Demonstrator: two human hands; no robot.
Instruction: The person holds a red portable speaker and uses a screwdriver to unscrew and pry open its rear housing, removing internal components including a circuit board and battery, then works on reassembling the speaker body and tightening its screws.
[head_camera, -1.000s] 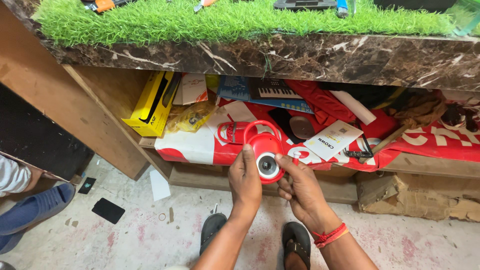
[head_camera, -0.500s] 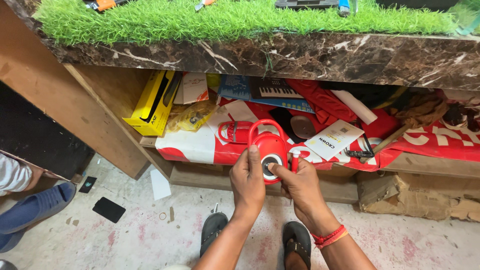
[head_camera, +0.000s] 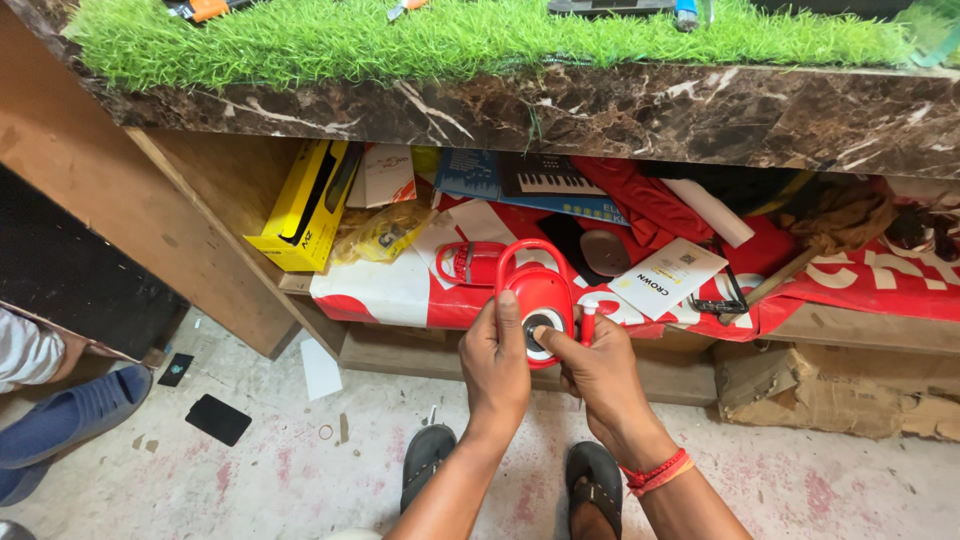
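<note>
Gripping the red handled lamp (head_camera: 538, 290) in our closed left hand (head_camera: 497, 362), we now press its round face with our right hand (head_camera: 598, 370), curled around a red-handled tool (head_camera: 588, 323), before the cluttered shelf (head_camera: 420, 300).

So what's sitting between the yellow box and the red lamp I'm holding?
In the head view, a crinkled yellow packet and a second red lamp lie between the yellow box and the red lamp held by both hands.
</note>
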